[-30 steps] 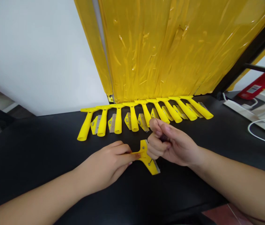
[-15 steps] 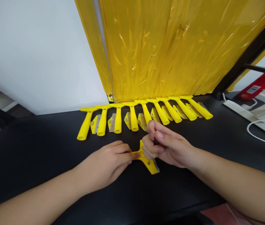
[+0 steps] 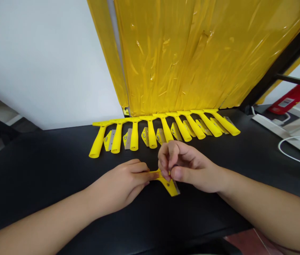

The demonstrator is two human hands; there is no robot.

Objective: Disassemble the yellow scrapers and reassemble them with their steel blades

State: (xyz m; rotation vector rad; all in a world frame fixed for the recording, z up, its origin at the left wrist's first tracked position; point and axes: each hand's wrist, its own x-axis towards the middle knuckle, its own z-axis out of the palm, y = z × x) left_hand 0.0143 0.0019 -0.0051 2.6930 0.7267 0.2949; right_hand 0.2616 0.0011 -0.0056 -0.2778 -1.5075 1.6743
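Observation:
A yellow scraper (image 3: 170,187) with a metal blade along its right edge lies on the black table top, its head pointing right. My left hand (image 3: 128,182) is closed round its handle, forefinger stretched along the neck. Over the head of the scraper is my right hand (image 3: 185,166), fingers curled and thumb drawn in towards them. A small dark bit shows between that thumb and the fingers, too covered to name. One screw is visible on the scraper's head; the fingers cover the upper part.
Behind the hands runs a row of yellow handles (image 3: 134,136), with bladed scraper heads (image 3: 145,137) between them. A yellow plastic-wrapped panel (image 3: 166,63) rises at the back. White trays with a cable (image 3: 285,136) and a red package (image 3: 295,92) lie at right.
My right hand has shifted slightly down and left over the scraper's head, its fingers loosening and its thumb lowering. My left hand stays on the handle.

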